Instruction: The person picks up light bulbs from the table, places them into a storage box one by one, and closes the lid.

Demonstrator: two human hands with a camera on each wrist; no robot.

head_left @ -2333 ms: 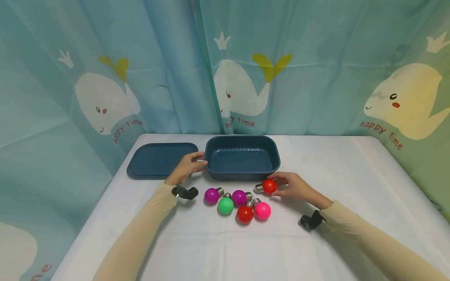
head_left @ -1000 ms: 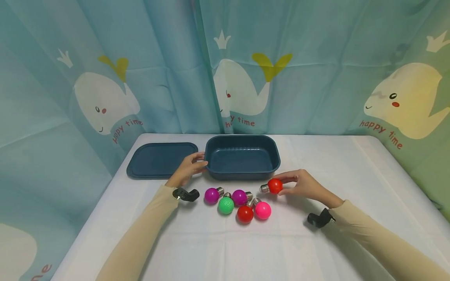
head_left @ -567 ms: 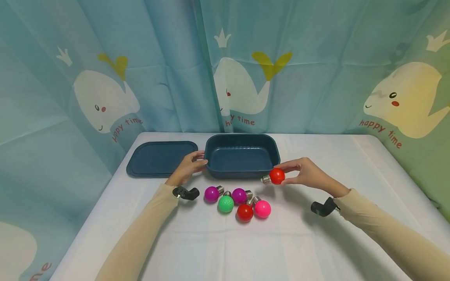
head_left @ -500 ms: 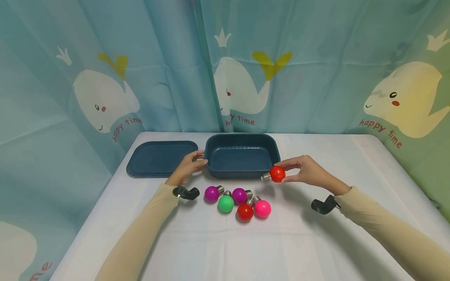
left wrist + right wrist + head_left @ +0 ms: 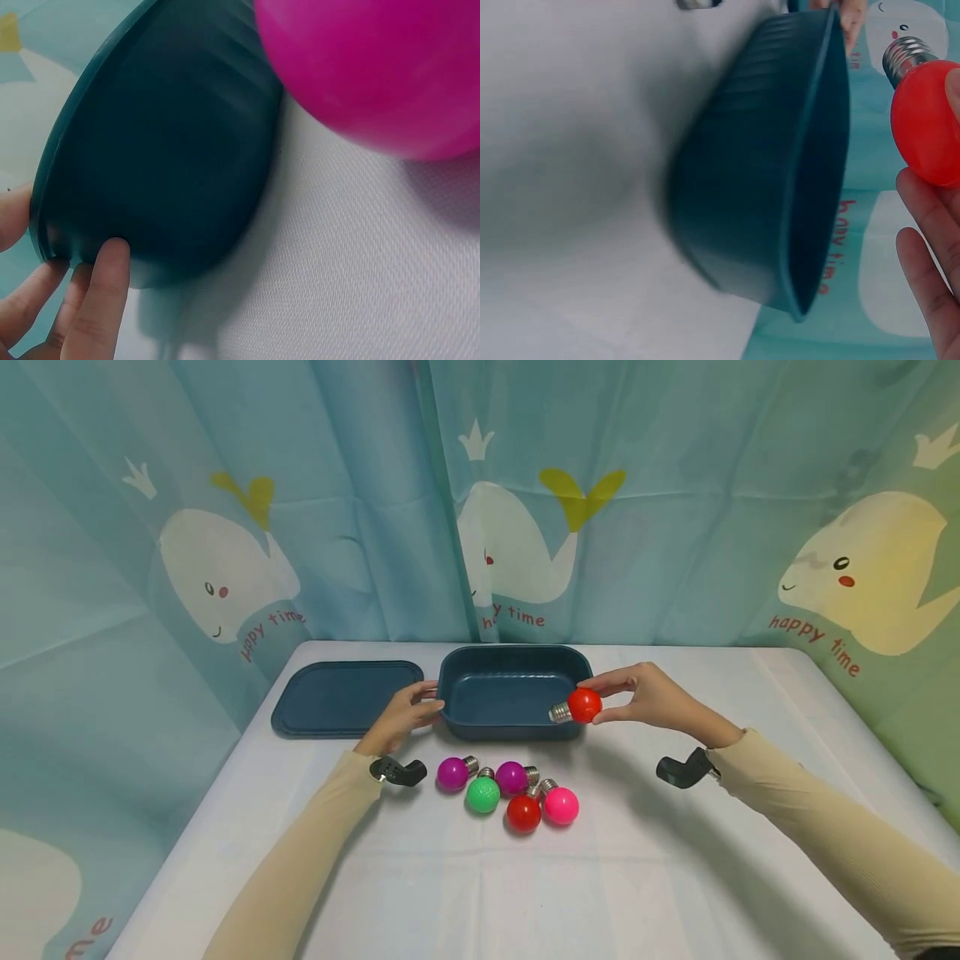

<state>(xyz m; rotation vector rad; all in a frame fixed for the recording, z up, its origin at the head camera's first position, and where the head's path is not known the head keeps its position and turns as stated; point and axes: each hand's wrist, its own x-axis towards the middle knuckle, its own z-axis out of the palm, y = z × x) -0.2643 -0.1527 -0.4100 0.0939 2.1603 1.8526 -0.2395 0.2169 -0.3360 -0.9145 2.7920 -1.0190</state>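
My right hand pinches a red light bulb between thumb and fingertips, its silver screw base pointing left. In the head view the bulb overlaps the front right corner of a dark blue rectangular box; the right wrist view shows the red bulb above the level of the box's rim. Fairly straight fingers of my left hand rest against the box's left end. In the left wrist view, those fingertips touch the outer wall of the box.
In front of the box lie two purple bulbs, a green bulb, another red bulb and a pink bulb. A flat dark blue lid lies left of the box on the white table. A whale-print curtain hangs behind.
My right hand has lifted the red bulb from the table before the box, first drifting right, then up and slightly left to the box's front right corner. The left hand stays in place.
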